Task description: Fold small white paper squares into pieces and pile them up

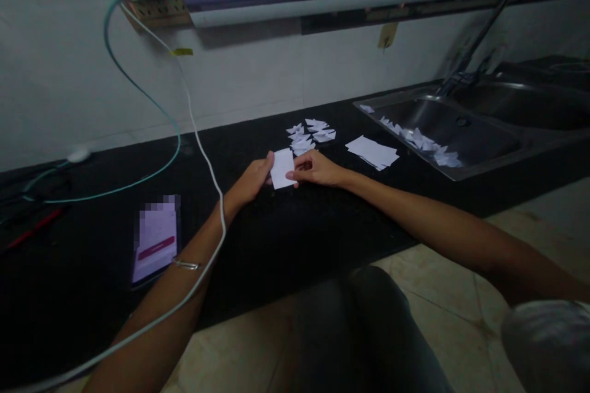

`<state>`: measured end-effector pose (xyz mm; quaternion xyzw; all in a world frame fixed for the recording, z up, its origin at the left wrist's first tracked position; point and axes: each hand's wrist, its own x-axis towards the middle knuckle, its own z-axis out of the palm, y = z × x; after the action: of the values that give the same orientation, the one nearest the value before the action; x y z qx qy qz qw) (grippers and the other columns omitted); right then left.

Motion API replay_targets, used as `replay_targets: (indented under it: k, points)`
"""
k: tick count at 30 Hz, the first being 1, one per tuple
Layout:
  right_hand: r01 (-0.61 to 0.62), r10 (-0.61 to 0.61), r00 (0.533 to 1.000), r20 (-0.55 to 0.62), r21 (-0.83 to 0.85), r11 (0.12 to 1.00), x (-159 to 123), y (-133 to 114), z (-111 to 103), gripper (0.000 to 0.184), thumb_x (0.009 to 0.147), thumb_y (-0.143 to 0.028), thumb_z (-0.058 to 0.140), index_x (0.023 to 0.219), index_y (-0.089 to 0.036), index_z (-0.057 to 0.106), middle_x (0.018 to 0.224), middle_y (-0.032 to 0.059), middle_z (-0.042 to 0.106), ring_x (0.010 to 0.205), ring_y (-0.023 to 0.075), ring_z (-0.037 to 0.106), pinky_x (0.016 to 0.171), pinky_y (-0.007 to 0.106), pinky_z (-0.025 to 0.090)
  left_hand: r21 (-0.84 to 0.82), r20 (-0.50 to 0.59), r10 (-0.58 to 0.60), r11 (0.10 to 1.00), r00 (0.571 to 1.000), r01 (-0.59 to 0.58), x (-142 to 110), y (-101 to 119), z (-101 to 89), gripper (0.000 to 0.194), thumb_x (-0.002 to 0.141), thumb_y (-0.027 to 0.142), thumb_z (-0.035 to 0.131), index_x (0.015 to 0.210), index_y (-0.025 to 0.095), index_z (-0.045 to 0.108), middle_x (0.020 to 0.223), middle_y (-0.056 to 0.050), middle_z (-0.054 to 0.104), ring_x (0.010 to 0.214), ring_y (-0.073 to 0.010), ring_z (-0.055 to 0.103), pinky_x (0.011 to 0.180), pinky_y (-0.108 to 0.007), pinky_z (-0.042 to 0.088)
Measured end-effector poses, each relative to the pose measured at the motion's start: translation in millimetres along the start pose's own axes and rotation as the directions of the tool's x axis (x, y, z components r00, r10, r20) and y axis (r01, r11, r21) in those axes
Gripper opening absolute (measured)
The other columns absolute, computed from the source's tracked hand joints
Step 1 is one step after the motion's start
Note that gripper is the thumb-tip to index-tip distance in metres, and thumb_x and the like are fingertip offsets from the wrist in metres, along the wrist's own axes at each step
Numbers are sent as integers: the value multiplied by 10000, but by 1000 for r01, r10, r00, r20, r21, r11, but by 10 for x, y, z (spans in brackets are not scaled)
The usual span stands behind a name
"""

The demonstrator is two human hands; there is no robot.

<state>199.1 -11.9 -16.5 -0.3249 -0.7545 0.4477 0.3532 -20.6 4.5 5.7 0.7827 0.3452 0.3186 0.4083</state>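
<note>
A small white rectangle of paper is held up over the black countertop between my two hands. My left hand grips its left edge, thumb in front and fingers behind. On the right edge, my right hand pinches it between thumb and fingers. Just behind the paper lies a cluster of folded paper boats, several of them close together. To the right of my right hand rests a loose stack of white paper sheets.
More folded paper boats line the left rim of the steel sink. A lit phone lies left of my left forearm. A white cable hangs across that forearm, and a teal cable curves from the wall socket.
</note>
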Motion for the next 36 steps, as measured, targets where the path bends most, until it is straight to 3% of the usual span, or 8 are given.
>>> replay_targets:
  k: [5, 11, 16, 18, 23, 28, 32, 36]
  points:
    - [1, -1, 999, 53, 12, 1000, -33, 0, 19, 341, 865, -455, 747, 748, -136, 710, 678, 6, 684, 570, 80, 518, 565, 228, 365, 78, -71, 40, 996, 997, -35, 0, -43, 18, 641, 982, 707, 379, 609, 199, 490, 535, 15, 491, 493, -114, 437, 469, -252, 327]
    - [17, -2, 990, -138, 111, 994, -23, 5, 57, 305, 847, -422, 758, 721, -164, 656, 678, -17, 617, 634, 102, 515, 590, 241, 372, -49, 5, -33, 998, 999, 33, -27, 29, 18, 613, 1008, 675, 350, 640, 204, 485, 477, 28, 474, 418, -90, 422, 424, -238, 323]
    - [-3, 65, 958, -281, 214, 977, -13, 9, 62, 297, 851, -434, 732, 739, -168, 664, 680, -17, 596, 675, 121, 529, 629, 261, 411, -297, 62, -57, 952, 996, 73, -38, 13, -4, 279, 901, 452, 688, 940, 208, 558, 584, 60, 598, 435, -78, 539, 407, -188, 347]
    - [-7, 73, 952, -296, 216, 976, -15, 5, 59, 301, 849, -443, 733, 749, -163, 684, 676, -15, 601, 667, 120, 526, 633, 266, 411, -349, 37, -56, 935, 998, 65, -25, -30, -5, 314, 837, 358, 767, 1022, 219, 555, 640, 67, 633, 453, -81, 583, 393, -176, 342]
    - [-25, 63, 972, -228, 169, 985, -32, -29, 53, 295, 847, -429, 751, 745, -155, 710, 662, -15, 607, 651, 114, 524, 627, 265, 393, -355, -100, -27, 935, 995, -11, -9, -89, 0, 309, 815, 311, 787, 1012, 225, 565, 769, 51, 681, 493, -70, 594, 441, -178, 432]
    - [-19, 70, 965, -253, 200, 980, -32, -13, 52, 294, 855, -417, 749, 727, -155, 712, 666, -8, 613, 646, 114, 515, 615, 266, 396, -307, -120, -26, 952, 992, -13, -24, -60, -1, 346, 792, 318, 792, 1053, 232, 582, 806, 31, 684, 523, -90, 608, 454, -202, 439]
    - [-7, 88, 960, -267, 289, 957, -25, -12, 65, 228, 830, -363, 778, 937, -161, 778, 765, 17, 690, 690, 126, 569, 646, 275, 446, -247, -167, -13, 969, 986, -29, -19, -50, -13, 236, 799, 300, 759, 981, 220, 631, 756, 34, 667, 497, -96, 600, 448, -219, 407]
    - [48, 65, 943, -326, 328, 944, -28, -43, 73, 369, 794, -305, 807, 1141, -185, 770, 941, 47, 748, 718, 127, 611, 667, 284, 485, -187, -230, 5, 981, 973, -49, -12, -72, -40, 87, 788, 269, 721, 822, 203, 677, 620, 23, 634, 471, -107, 563, 460, -240, 390]
